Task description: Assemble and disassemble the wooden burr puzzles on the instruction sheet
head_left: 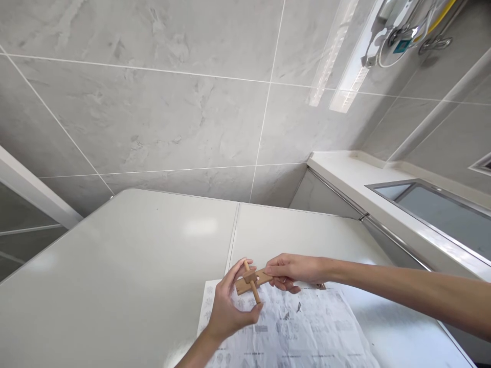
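above the far edge of the printed sheet (303, 337), a flat wooden bar (264, 278) ran roughly left to right, a wooden peg (255, 292) crossing it. the right hand (292, 268) had its grip pinched on the bar's right end, forearm (383, 283) stretched from the sheet's right; the left hand (227, 308), curled wide, clamped the peg's two ends.

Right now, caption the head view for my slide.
Left hand pinches a wooden rod; right hand grips the plank it crosses, above printed paper.
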Motion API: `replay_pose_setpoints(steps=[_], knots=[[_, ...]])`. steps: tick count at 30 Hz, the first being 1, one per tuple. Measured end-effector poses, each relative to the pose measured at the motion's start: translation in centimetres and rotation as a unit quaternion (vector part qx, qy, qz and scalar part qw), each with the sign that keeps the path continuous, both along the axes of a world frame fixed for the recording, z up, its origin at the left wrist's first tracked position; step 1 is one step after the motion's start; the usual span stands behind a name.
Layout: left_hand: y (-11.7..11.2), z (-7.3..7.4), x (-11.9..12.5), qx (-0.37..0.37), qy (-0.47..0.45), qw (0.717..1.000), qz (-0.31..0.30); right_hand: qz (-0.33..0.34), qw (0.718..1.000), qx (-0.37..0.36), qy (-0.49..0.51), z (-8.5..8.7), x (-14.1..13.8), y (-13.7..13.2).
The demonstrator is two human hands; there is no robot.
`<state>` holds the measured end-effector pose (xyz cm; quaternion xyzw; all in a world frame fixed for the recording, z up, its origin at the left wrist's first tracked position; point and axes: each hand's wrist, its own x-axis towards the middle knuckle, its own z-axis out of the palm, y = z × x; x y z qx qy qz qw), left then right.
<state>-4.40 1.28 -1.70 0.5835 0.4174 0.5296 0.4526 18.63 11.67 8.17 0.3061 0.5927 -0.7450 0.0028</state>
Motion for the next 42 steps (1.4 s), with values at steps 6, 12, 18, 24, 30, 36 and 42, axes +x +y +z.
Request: replay_pose_setpoints(steps=[6, 12, 18, 24, 30, 36, 42], knots=[[0.2, 0.3, -0.1, -0.025, -0.010, 1.000, 0.009, 0.002, 1.000, 0.004, -0.010, -0.5, 0.5, 0.7], [0.2, 0.5, 0.2, -0.060, -0.028, 0.998, -0.005, -0.004, 1.000, -0.028, -0.001, -1.2, 1.0, 1.2], [0.0, 2.0, 0.9, -0.080, -0.060, 0.994, -0.037, -0.022, 0.998, -0.051, 0.004, -1.5, 1.2, 2.2], [-0.3, 2.7, 1.0, -0.077, -0.059, 0.995, -0.026, -0.054, 0.997, -0.046, -0.001, -2.3, 1.2, 2.1], [1.0, 2.2, -0.3, -0.067, -0.008, 0.996, 0.061, -0.096, 0.995, -0.030, 0.001, -2.5, 2.1, 1.5], [3.1, 0.9, -2.1, -0.038, 0.202, 0.972, 0.110, -0.092, 0.996, -0.010, -0.005, -2.6, 3.6, -0.8], [4.0, 0.7, -2.6, -0.014, 0.300, 0.949, 0.090, -0.063, 0.998, 0.015, -0.022, -2.3, 4.2, -3.2]])
